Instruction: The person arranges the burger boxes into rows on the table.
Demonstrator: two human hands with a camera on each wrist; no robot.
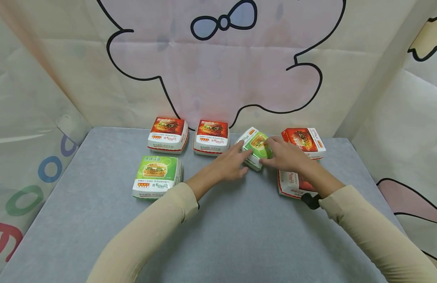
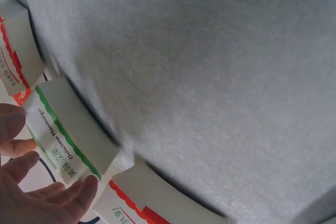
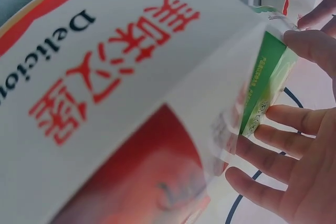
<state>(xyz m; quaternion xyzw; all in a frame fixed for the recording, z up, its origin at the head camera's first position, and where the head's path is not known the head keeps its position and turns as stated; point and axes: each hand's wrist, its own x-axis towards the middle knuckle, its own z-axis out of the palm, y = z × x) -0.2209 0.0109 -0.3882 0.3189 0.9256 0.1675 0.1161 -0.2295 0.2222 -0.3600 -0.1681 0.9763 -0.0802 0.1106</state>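
A green-and-white hamburger box (image 1: 254, 142) lies turned at an angle in the back row, between my two hands. My left hand (image 1: 229, 163) has its fingers spread along the box's left side. From the right, my right hand (image 1: 286, 155) touches the same box, thumb near its front corner and fingers toward the far corner. In the left wrist view, fingertips (image 2: 86, 184) rest at the edge of the green box (image 2: 68, 129). Extended fingers of the right hand (image 3: 304, 156) meet the green box (image 3: 266, 77) in the right wrist view.
Two red hamburger boxes, one (image 1: 167, 135) beside another (image 1: 211, 136), stand at the back left. Nearer, a green box (image 1: 157, 177) sits at left. At right are a red box (image 1: 304, 141) and another red box (image 1: 290, 184) under the right forearm, on the grey table (image 1: 222, 239).
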